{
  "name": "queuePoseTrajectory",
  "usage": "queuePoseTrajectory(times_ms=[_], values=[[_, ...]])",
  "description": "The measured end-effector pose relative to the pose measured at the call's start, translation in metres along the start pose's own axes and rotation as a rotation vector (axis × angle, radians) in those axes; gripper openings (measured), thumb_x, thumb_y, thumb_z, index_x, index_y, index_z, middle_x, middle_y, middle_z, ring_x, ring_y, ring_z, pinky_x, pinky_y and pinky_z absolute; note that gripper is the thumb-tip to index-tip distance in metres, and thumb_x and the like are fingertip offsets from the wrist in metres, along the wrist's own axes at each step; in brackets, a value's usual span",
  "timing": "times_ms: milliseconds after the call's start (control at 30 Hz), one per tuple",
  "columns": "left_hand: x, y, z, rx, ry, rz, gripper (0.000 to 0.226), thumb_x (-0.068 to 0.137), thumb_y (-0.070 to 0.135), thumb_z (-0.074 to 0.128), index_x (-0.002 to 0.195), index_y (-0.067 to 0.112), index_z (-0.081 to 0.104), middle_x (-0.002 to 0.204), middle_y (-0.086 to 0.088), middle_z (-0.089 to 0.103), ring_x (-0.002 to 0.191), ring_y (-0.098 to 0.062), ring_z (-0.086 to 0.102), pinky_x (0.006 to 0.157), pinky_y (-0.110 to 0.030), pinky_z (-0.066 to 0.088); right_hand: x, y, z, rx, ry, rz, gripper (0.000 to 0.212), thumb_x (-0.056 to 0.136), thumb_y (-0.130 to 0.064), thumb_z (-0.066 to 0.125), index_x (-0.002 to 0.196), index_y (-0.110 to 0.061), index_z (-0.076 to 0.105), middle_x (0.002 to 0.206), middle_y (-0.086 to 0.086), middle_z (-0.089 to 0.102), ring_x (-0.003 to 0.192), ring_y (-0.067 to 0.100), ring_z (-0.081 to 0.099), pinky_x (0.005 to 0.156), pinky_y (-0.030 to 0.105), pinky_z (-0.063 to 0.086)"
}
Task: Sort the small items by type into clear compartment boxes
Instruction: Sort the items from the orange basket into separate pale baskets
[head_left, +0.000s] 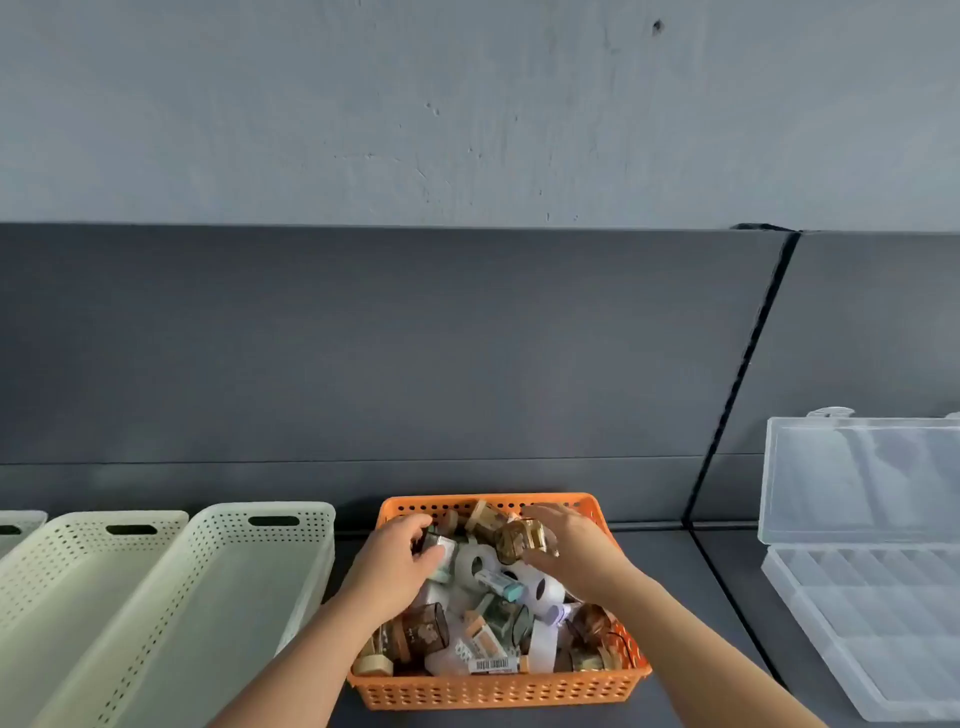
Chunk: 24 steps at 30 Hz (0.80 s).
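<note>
both hands were in the orange basket (493, 691), the left hand (400, 558) curled round a small pale item (440, 547) at its far left, the right hand (574, 553) gripping a brownish-gold roll (521, 540) at its far middle, while the open clear compartment box (883, 629) lay well right of the basket, nearer the right hand.

Dark table (665, 545): orange basket (493, 693), perhaps three green trays (218, 597), clear box (872, 613).

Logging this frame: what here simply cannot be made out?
Head view only.
The clear compartment box: right part cut off by the frame edge.
The pale green baskets: cut off left and below.
The small pale item in the left hand, gold-brown roll in the right hand: partly covered by fingers.
The labels in the orange basket: too small, blurred.
</note>
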<state>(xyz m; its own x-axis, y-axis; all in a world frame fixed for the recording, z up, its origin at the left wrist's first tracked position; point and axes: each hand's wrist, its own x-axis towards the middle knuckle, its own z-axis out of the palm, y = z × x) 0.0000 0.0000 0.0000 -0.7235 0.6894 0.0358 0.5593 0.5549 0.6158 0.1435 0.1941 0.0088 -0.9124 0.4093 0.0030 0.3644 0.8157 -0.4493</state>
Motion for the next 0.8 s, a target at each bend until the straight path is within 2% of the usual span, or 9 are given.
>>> queuePoseTrajectory(times_ms=[100,200,300,400,533,600,667,700,800], values=[[0.008,-0.004,0.006,-0.093,-0.021,-0.065,0.043,0.09,0.032,0.063,0.131,0.022,0.054,0.12,0.008,0.061,0.105,-0.004,0.056,0.089,-0.019,0.044,0.013,0.004,0.004,-0.057,-0.06,-0.084,0.053,0.092,-0.036,0.058,0.142,-0.029,0.041,0.147,-0.007,0.043,0.135,0.015,0.038,0.114,0.034,0.027],[0.014,-0.006,0.008,-0.171,-0.023,-0.098,0.038,0.087,0.029,0.067,0.124,0.025,0.059,0.105,0.014,0.061,0.094,0.002,0.056,0.078,-0.012,0.04,0.024,0.006,0.003,-0.022,-0.096,-0.096,0.051,0.089,-0.036,0.063,0.137,-0.032,0.048,0.141,-0.009,0.049,0.126,0.013,0.047,0.108,0.034,0.034],[0.022,-0.005,0.006,-0.264,0.014,-0.087,0.031,0.088,0.03,0.065,0.119,0.029,0.06,0.107,0.014,0.06,0.1,0.0,0.057,0.076,-0.011,0.04,0.034,0.012,0.003,-0.027,-0.123,-0.101,0.053,0.083,-0.042,0.068,0.133,-0.036,0.051,0.135,-0.006,0.048,0.124,0.015,0.042,0.104,0.035,0.036],[0.034,0.003,0.002,-0.334,0.014,-0.118,0.025,0.093,0.028,0.056,0.117,0.032,0.059,0.111,0.007,0.058,0.101,-0.004,0.056,0.081,-0.02,0.046,0.039,0.015,0.005,-0.008,-0.144,-0.099,0.045,0.08,-0.045,0.07,0.122,-0.034,0.059,0.125,-0.005,0.046,0.119,0.015,0.037,0.099,0.033,0.037],[0.047,0.028,0.002,-0.616,-0.057,-0.317,0.021,0.097,0.018,0.043,0.104,0.02,0.062,0.112,-0.01,0.057,0.094,-0.02,0.06,0.074,-0.032,0.056,0.038,0.021,0.0,0.213,-0.06,-0.034,0.038,0.081,-0.037,0.073,0.113,-0.022,0.062,0.113,-0.006,0.057,0.101,0.012,0.055,0.087,0.024,0.047],[0.051,0.038,0.006,-0.558,-0.119,-0.365,0.022,0.095,0.032,0.05,0.104,0.015,0.06,0.104,-0.008,0.059,0.086,-0.017,0.058,0.071,-0.031,0.054,0.037,0.025,-0.001,0.287,-0.032,-0.006,0.033,0.08,-0.037,0.074,0.108,-0.024,0.061,0.104,-0.007,0.063,0.095,0.011,0.059,0.085,0.025,0.049],[0.057,0.04,0.011,-0.298,-0.157,-0.309,0.042,0.084,0.049,0.064,0.103,0.013,0.062,0.093,-0.005,0.063,0.075,-0.009,0.057,0.061,-0.024,0.049,0.036,0.029,0.0,0.311,-0.027,-0.002,0.03,0.08,-0.038,0.074,0.105,-0.028,0.06,0.099,-0.009,0.065,0.092,0.01,0.061,0.084,0.026,0.051],[0.059,0.041,0.015,-0.172,-0.129,-0.269,0.047,0.078,0.052,0.069,0.1,0.011,0.063,0.088,-0.005,0.065,0.07,-0.009,0.057,0.059,-0.026,0.047,0.036,0.03,0.0,0.324,-0.028,-0.001,0.03,0.08,-0.039,0.073,0.106,-0.028,0.061,0.099,-0.009,0.065,0.091,0.009,0.061,0.084,0.027,0.052],[0.065,0.047,0.02,0.052,-0.024,-0.213,0.033,0.074,0.048,0.072,0.092,0.021,0.063,0.083,0.003,0.066,0.074,-0.015,0.063,0.062,-0.03,0.049,0.035,0.03,0.001,0.334,-0.022,-0.009,0.029,0.083,-0.037,0.071,0.109,-0.027,0.061,0.098,-0.01,0.064,0.09,0.008,0.061,0.083,0.025,0.053]])
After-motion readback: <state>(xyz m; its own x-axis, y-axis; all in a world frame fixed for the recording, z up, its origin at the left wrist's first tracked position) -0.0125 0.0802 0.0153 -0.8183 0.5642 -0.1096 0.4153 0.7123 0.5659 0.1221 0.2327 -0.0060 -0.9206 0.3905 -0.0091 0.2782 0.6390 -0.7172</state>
